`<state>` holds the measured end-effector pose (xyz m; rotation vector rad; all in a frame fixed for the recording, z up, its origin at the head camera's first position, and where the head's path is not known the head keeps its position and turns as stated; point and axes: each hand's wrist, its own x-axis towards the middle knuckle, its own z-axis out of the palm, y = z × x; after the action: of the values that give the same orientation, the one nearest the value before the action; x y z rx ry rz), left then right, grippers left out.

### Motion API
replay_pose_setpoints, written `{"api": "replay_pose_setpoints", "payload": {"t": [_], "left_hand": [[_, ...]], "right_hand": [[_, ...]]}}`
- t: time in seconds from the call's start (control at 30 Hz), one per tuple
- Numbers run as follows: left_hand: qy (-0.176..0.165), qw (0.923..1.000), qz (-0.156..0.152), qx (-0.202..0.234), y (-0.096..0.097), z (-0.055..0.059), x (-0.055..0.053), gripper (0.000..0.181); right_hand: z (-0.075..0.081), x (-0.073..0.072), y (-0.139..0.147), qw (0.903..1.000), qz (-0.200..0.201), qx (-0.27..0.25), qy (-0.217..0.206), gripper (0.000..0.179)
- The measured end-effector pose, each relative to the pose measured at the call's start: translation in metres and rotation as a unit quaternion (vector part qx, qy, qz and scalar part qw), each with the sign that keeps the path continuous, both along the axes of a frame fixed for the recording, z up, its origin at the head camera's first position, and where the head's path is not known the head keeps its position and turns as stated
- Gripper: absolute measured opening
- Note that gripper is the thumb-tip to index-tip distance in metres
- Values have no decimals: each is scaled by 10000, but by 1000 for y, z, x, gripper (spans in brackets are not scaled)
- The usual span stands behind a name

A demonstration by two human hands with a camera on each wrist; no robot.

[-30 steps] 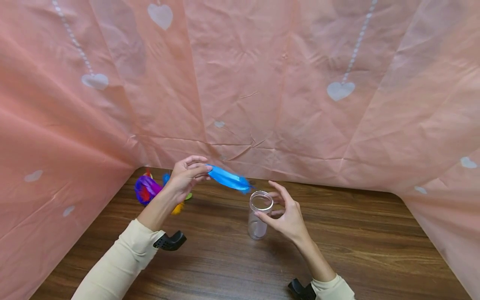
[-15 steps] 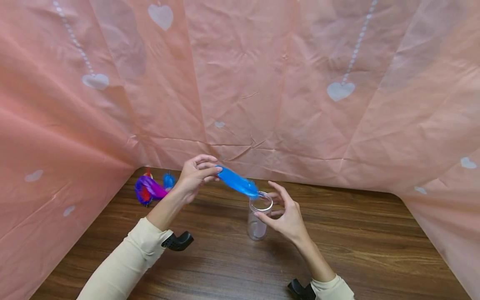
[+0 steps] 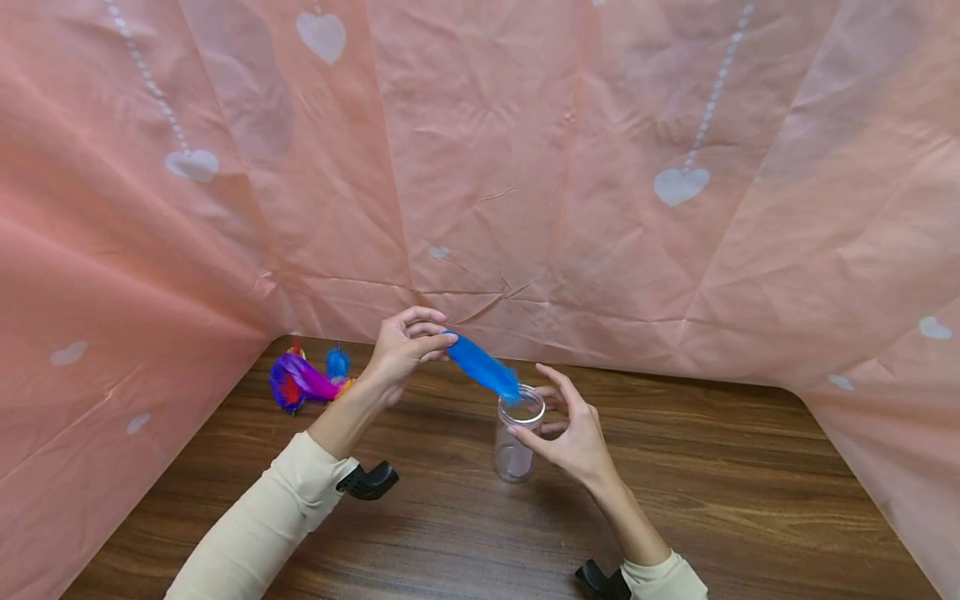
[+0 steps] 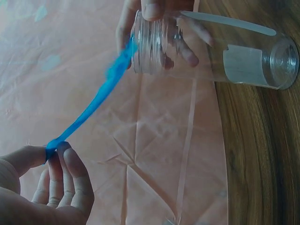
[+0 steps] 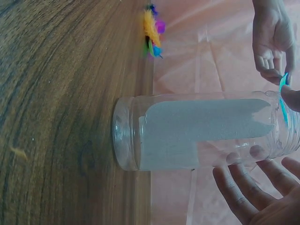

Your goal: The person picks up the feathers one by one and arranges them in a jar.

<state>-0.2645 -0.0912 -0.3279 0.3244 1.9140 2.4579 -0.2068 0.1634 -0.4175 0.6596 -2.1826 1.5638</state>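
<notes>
Between thumb and fingertips, my left hand (image 3: 403,354) pinches one end of a blue feather (image 3: 483,368). The feather slopes down to the right, and its free tip lies at the mouth of a clear jar (image 3: 514,457). The jar stands upright, lidless, with a pale label (image 5: 201,117) on its side. My right hand (image 3: 577,433) holds the jar near its neck, thumb on the near side and fingers on the far side. In the left wrist view the feather (image 4: 96,101) reaches the jar's threaded rim.
A pile of coloured feathers (image 3: 303,379), purple, red, blue and orange, lies on the wooden table (image 3: 712,492) at the back left, partly behind my left wrist. A pink cloth (image 3: 480,167) with white hearts hangs around the table's back and sides.
My left hand has moved right and carried the blue feather from left of the jar to its mouth. The right hand and the jar have stayed in place.
</notes>
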Motion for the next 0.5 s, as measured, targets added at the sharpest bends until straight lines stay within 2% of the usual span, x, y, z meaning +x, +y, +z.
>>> {"api": "replay_pose_setpoints", "payload": {"t": [0.17,0.5], "left_hand": [[6,9999,-21,-136,6,2,2,23],[-98,9988,-417,-226,18,-4,3,21]], "right_hand": [[0,0,0,10000,6,-22,-16,86],[1,1,0,9999,-68,59,-108,86]]}}
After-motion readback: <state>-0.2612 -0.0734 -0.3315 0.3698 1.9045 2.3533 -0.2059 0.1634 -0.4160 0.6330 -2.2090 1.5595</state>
